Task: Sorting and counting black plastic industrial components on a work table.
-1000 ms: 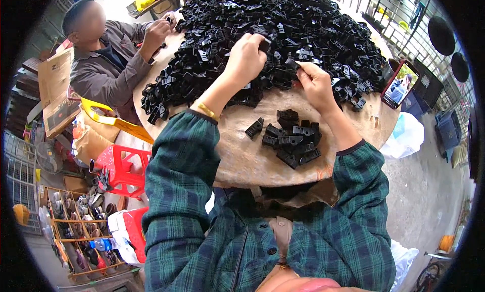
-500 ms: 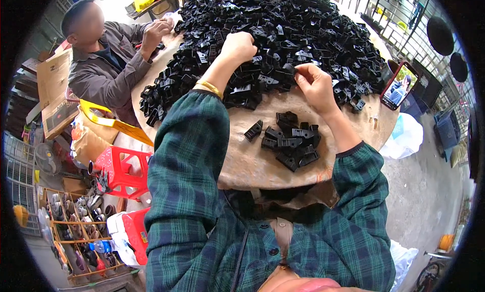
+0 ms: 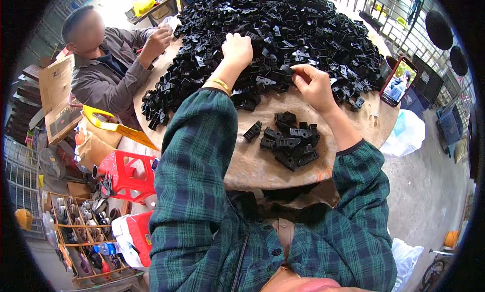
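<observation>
A large heap of black plastic parts [image 3: 283, 34] covers the far part of the round table [image 3: 242, 173]. My left hand [image 3: 237, 50] is over the near side of this heap, its fingers curled; whatever they hold is hidden. At the heap's near edge, my right hand [image 3: 314, 85] pinches a black plastic part [image 3: 286, 71] between thumb and fingers. Closer to me, a small group of similar parts [image 3: 289, 143] lies on the table. One single part [image 3: 252, 132] rests just left of that group.
A phone [image 3: 399, 82] leans upright at the table's right edge. Across to the left, a person [image 3: 108, 64] works at the same table. Red plastic stools [image 3: 126, 176] and a shoe rack [image 3: 83, 231] stand at left. A white bag [image 3: 405, 133] is beside the table's right side.
My left hand has shifted slightly left and its fingers have moved over the heap. My right hand has edged a little left, still pinching the part. The small group is unchanged.
</observation>
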Action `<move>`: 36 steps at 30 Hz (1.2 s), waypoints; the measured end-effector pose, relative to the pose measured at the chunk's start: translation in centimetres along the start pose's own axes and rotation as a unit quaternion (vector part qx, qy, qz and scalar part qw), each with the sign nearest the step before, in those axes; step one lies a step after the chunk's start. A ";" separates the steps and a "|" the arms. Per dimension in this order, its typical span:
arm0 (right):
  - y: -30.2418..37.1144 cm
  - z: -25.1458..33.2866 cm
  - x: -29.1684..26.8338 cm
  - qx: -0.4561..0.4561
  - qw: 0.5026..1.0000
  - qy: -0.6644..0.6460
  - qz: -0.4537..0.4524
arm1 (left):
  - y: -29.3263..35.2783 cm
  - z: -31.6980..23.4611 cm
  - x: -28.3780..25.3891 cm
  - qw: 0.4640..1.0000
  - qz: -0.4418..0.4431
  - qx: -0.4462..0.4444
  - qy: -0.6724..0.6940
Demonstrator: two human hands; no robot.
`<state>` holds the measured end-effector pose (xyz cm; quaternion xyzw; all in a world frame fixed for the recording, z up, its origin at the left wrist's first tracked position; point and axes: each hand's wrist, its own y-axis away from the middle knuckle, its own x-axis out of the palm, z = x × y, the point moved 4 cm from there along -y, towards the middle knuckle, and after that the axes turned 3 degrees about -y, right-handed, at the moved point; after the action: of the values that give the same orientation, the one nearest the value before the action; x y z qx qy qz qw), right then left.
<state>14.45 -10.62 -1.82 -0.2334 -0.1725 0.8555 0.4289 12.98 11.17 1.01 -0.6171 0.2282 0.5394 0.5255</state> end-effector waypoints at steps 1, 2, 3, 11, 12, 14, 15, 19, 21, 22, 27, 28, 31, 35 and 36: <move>0.0 -0.1 0.0 0.001 1.000 0.002 0.001 | 0.0 -0.1 0.2 1.000 -0.001 0.000 0.000; 0.0 -0.1 0.0 0.000 1.000 0.002 0.001 | -0.1 -0.2 0.4 1.000 0.006 -0.003 0.007; 0.0 -0.1 -0.1 0.000 1.000 0.008 0.001 | -0.1 -0.3 0.4 1.000 0.013 -0.004 0.014; 0.1 0.4 0.0 -0.012 1.000 0.019 0.011 | -0.6 0.1 0.2 0.981 0.018 -0.041 0.189; 0.1 0.3 0.0 -0.011 1.000 0.022 0.013 | -0.6 -0.1 0.3 0.981 0.001 -0.037 0.189; 0.1 0.2 0.1 -0.011 0.999 0.026 0.014 | -0.6 -0.5 0.5 0.982 -0.047 -0.058 0.176; 0.1 0.1 0.1 -0.024 1.000 0.012 0.003 | -0.7 -0.5 0.6 0.981 -0.049 -0.056 0.176; 0.0 -0.1 -0.1 -0.038 0.999 0.004 -0.008 | -0.6 -1.2 0.8 0.992 0.019 -0.057 0.109; 0.0 0.0 -0.3 -0.035 0.999 0.004 -0.010 | -0.8 -2.0 1.0 0.993 0.094 -0.039 0.053; 0.0 0.3 -0.3 -0.034 0.999 0.008 -0.007 | -1.1 -2.0 0.9 0.988 0.138 -0.049 0.058; -0.1 0.3 -0.3 -0.042 0.999 0.007 -0.010 | -1.5 -1.7 1.5 0.980 0.182 -0.032 0.078; -0.1 0.2 -0.4 -0.047 0.999 0.009 -0.012 | -1.3 -2.1 0.9 0.985 0.153 -0.016 0.080; 0.0 0.1 -0.5 -0.049 0.999 0.009 -0.015 | -1.2 -2.1 1.3 0.989 0.117 -0.017 0.089; 0.0 0.7 -0.3 -0.041 0.999 0.007 -0.006 | -1.9 -1.3 2.8 0.983 0.067 -0.047 0.163; 0.0 0.7 -0.2 -0.042 0.999 0.006 -0.007 | -2.4 -1.1 2.9 0.983 0.066 -0.047 0.163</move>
<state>14.20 -10.81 -1.20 -0.2553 -0.2068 0.8431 0.4256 16.43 11.87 -0.77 -0.7042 0.3253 0.4757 0.4148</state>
